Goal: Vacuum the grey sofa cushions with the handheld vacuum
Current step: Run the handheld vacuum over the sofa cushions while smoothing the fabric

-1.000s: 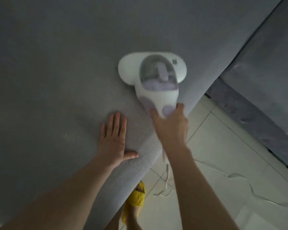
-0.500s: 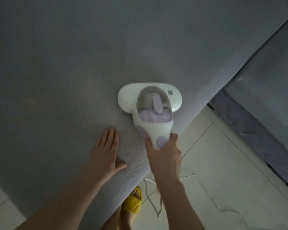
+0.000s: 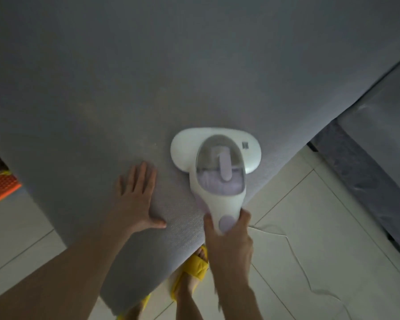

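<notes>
A white handheld vacuum (image 3: 217, 162) with a clear lilac dust cup lies flat on the grey sofa cushion (image 3: 148, 77), close to the cushion's front edge. My right hand (image 3: 229, 241) grips its handle from below, thumb and fingers wrapped round the narrow end. My left hand (image 3: 135, 199) rests flat on the cushion just left of the vacuum, fingers straight and thumb spread.
Pale floor tiles (image 3: 310, 227) lie below the cushion's edge, with a white cord (image 3: 296, 255) trailing across them. My feet in yellow slippers (image 3: 194, 271) stand under the edge. Another grey sofa section (image 3: 379, 139) sits at right. An orange item (image 3: 0, 188) is at far left.
The vacuum has been pulled back across the cushion toward its front edge. My left hand stayed flat on the fabric, and the view shifted away from the sofa.
</notes>
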